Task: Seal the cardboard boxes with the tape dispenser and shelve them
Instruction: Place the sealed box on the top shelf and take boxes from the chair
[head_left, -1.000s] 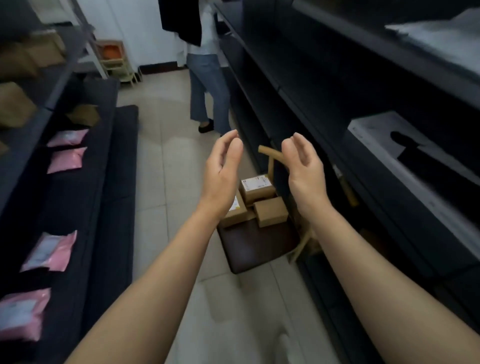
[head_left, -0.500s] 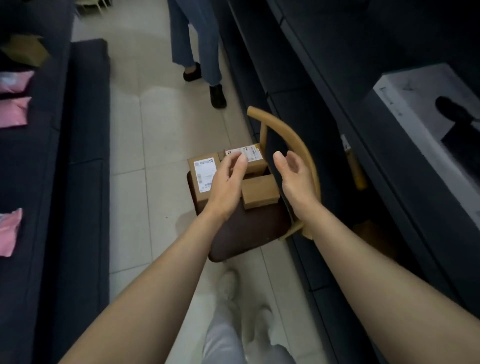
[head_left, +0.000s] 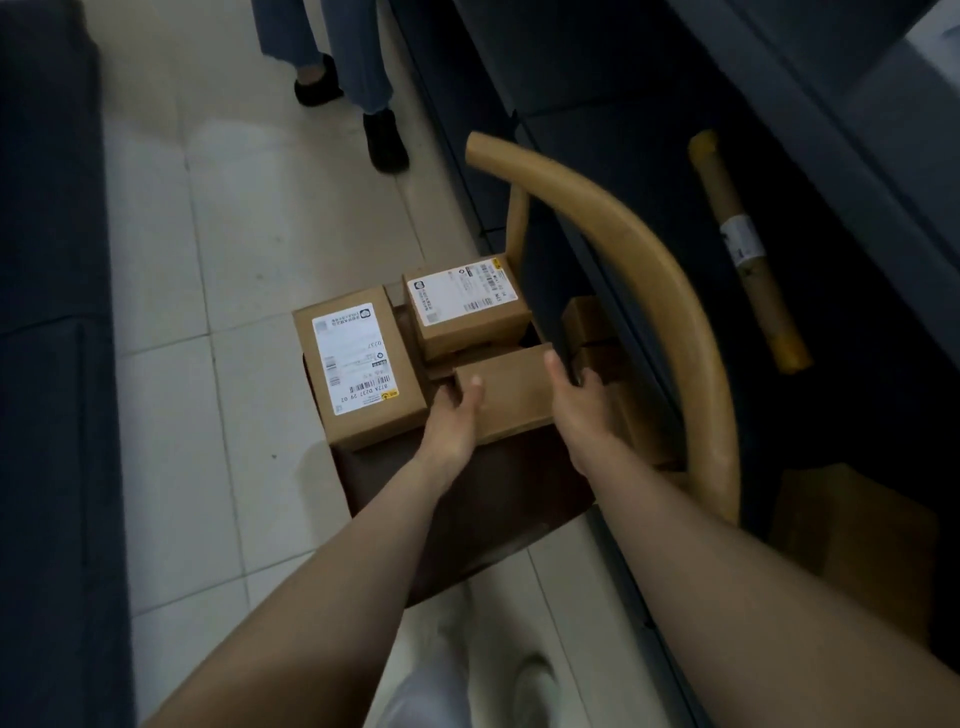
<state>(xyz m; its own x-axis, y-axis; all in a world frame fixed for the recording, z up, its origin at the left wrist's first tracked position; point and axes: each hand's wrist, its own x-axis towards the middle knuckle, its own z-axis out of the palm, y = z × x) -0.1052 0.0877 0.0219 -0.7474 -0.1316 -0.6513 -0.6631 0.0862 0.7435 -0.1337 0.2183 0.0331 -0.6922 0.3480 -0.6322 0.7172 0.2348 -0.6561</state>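
Three cardboard boxes sit on a wooden chair with a dark seat (head_left: 467, 499). A plain brown box (head_left: 511, 392) lies nearest me. My left hand (head_left: 452, 415) grips its left end and my right hand (head_left: 576, 395) grips its right end. To the left stands a labelled box (head_left: 358, 374) with a white shipping label. Behind the plain box is another labelled box (head_left: 465, 306). No tape dispenser shows in view.
The chair's curved backrest (head_left: 649, 291) arcs close by my right arm. Dark shelving (head_left: 623, 78) runs along the right, holding a paper-wrapped roll (head_left: 743, 249) and a brown box (head_left: 852, 540). Another dark unit (head_left: 47, 312) lines the left. A person's feet (head_left: 384, 140) stand ahead on the tiled floor.
My view tipped down and I leaned closer to the chair. Both hands dropped from in front of me and closed on the ends of the plain box.
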